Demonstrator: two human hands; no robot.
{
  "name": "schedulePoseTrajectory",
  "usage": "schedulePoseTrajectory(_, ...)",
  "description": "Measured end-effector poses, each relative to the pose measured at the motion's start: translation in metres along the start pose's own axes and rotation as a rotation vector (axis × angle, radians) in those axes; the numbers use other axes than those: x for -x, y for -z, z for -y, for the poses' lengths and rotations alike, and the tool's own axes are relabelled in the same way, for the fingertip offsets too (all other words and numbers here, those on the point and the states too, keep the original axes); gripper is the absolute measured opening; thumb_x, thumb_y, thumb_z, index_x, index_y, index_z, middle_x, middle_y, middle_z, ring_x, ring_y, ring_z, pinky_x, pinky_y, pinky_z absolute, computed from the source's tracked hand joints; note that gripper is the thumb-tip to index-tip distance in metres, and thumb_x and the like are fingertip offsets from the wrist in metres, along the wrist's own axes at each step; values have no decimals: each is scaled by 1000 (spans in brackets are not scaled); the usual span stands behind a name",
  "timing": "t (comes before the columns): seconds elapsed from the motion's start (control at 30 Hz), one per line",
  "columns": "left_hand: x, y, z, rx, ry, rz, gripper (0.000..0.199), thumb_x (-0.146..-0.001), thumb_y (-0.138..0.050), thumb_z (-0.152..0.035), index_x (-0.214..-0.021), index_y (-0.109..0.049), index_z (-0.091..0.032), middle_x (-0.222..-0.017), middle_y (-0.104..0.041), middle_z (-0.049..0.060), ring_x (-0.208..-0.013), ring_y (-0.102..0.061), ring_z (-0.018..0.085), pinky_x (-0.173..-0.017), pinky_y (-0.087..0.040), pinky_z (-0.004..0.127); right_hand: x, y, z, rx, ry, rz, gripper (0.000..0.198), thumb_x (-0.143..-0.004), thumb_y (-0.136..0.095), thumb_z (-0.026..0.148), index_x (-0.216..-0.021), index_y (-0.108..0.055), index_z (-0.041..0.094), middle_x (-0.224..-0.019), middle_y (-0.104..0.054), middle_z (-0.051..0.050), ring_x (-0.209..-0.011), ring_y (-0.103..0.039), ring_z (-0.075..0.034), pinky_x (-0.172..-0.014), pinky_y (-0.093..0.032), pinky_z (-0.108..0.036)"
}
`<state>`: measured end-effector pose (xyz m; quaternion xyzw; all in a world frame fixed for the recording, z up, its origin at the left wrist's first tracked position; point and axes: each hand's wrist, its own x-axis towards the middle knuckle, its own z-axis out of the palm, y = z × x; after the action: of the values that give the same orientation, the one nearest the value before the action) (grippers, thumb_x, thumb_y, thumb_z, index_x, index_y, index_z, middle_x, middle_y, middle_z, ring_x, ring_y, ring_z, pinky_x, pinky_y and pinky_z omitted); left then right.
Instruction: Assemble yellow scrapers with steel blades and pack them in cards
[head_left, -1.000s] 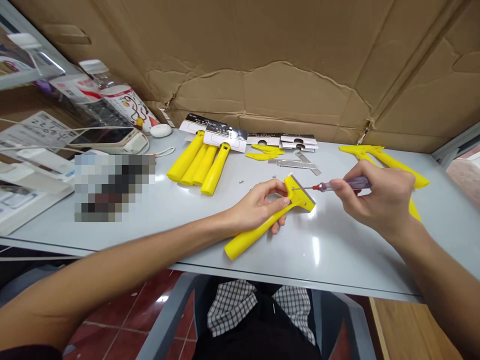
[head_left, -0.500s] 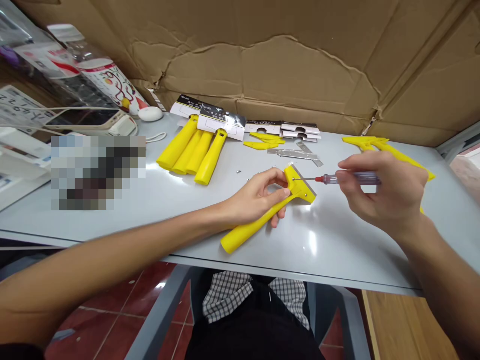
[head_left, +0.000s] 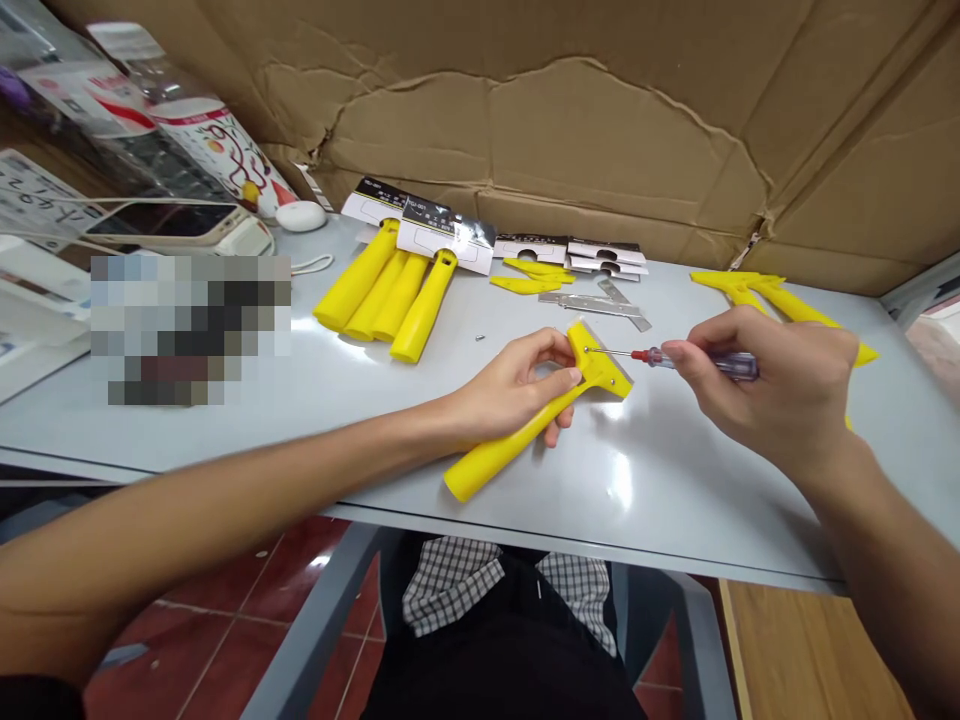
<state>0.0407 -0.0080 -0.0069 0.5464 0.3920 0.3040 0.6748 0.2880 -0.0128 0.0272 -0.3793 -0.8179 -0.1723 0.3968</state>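
Note:
My left hand (head_left: 525, 385) is closed around the neck of a yellow scraper (head_left: 517, 440), whose handle slants down to the left. A metal blade edge shows along the scraper's head, which carries two screws. My right hand (head_left: 772, 390) grips a screwdriver (head_left: 660, 357) with a clear purple handle and a red collar. Its thin shaft points left, and the tip meets the upper screw (head_left: 586, 349) on the head. A loose screw (head_left: 480, 338) lies on the table behind my left hand.
Several yellow handles (head_left: 416, 310) with cardboard tags lie at the back. Beside them are yellow head plates (head_left: 529, 284), metal blades (head_left: 596, 302) and folded cards (head_left: 607, 257). More yellow scraper parts (head_left: 739, 285) lie at right. Bottles (head_left: 217, 140) and a phone (head_left: 165, 228) stand at left, before a cardboard wall (head_left: 525, 130).
The fingers of my right hand have shifted on the screwdriver handle, with the tip still at the upper screw. My left hand keeps its hold on the scraper. The whole view has shifted slightly.

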Motion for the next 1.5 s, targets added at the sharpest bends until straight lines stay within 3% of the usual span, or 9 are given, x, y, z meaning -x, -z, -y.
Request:
schedulePoseTrajectory(0.27, 0, 1, 2, -38, -12, 16, 19, -103, -62, -30, -114, -52, -19, -70, -63, -1, -51, -64, 14, -44, -53, 25, -4, 11, -1, -174, 57, 99, 12, -87, -76, 22, -90, -66, 28, -76, -75, 1, -60, -68, -18, -52, -48, -33)
schedulePoseTrajectory(0.4, -1, 0, 1, -39, -5, -5, 15, -103, -59, -25, -113, -50, -19, -71, -63, -1, -49, -62, 13, -44, -53, 25, -4, 9, -3, -82, 36, 103, 9, -93, -77, 29, -93, -68, 29, -75, -77, 2, -55, -68, -17, -50, -47, -33)
schedulePoseTrajectory(0.67, -1, 0, 4, -62, -42, 4, 18, -102, -61, -26, -113, -50, -18, -78, -63, 0, -55, -66, 14, -44, -54, 26, 1, 2, -9, 71, 33, 1, 38, -96, -73, 50, -71, -59, 25, -44, -46, 5, -39, -46, -14, -46, -32, -34)
schedulePoseTrajectory(0.8, 0, 0, 2, -54, -33, 9, 15, -102, -61, -23, -111, -51, -17, -80, -63, 0, -55, -65, 13, -44, -56, 26, 0, 3, -8, -41, -16, 49, 17, -91, -73, 39, -93, -64, 26, -61, -60, 4, -48, -57, -17, -49, -39, -33)
schedulePoseTrajectory(0.87, 0, -1, 2, -47, -27, 15, 14, -103, -60, -23, -111, -51, -17, -79, -63, 0, -54, -65, 13, -44, -56, 26, -1, 2, -7, -139, 3, 35, 23, -86, -73, 31, -106, -63, 26, -75, -66, 2, -54, -60, -17, -49, -44, -32)
schedulePoseTrajectory(0.97, 0, -1, 1, -43, -33, 21, 15, -102, -61, -24, -112, -51, -17, -78, -62, 0, -55, -66, 13, -44, -56, 25, -2, 0, -7, -209, 75, -18, 27, -83, -74, 21, -105, -59, 29, -86, -68, -1, -62, -62, -18, -51, -49, -32)
schedulePoseTrajectory(1.2, -1, -1, -2, -42, 7, 2, 11, -103, -58, -19, -111, -50, -17, -76, -62, -2, -52, -66, 13, -45, -58, 26, 0, -3, -2, -42, 79, -26, 13, -95, -72, 29, -89, -62, 25, -63, -66, 6, -46, -61, -11, -44, -37, -28)
schedulePoseTrajectory(1.33, -2, -2, -2, -33, 5, -1, 12, -103, -58, -20, -112, -50, -17, -76, -62, -2, -51, -66, 14, -44, -59, 28, 1, 0, -1, -79, 37, 51, 8, -92, -69, 25, -92, -61, 24, -71, -72, 4, -50, -64, -12, -46, -42, -28)
schedulePoseTrajectory(1.5, -1, -1, 2, -40, -11, 6, 13, -103, -58, -21, -113, -49, -18, -75, -63, -2, -52, -67, 15, -44, -58, 28, 1, 0, -7, 47, 12, 12, 23, -98, -69, 39, -81, -62, 25, -53, -59, 5, -42, -53, -12, -44, -35, -30)
